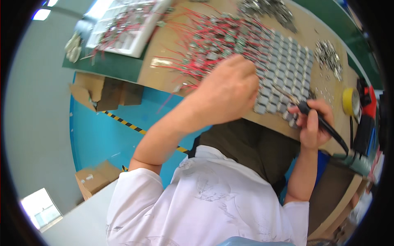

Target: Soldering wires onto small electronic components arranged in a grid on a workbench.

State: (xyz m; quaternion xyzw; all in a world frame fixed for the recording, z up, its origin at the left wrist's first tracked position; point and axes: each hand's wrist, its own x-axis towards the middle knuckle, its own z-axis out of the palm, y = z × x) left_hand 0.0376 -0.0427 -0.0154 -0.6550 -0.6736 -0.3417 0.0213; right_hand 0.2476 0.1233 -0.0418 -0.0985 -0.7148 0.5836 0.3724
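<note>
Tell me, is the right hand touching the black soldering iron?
Touching. The head view shows the right hand with fingers wrapped around the black soldering iron handle, no gap.

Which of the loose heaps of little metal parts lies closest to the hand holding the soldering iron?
The heap at the board's right edge, just above the right hand; the other heap sits further off at the top.

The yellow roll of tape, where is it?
In the head view, the yellow roll of tape sits at the far right of the brown board, just beyond the right hand holding the soldering iron.

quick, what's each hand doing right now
left hand: resting on the grid of small grey parts, grip hidden.
right hand: closed on the soldering iron.
</note>
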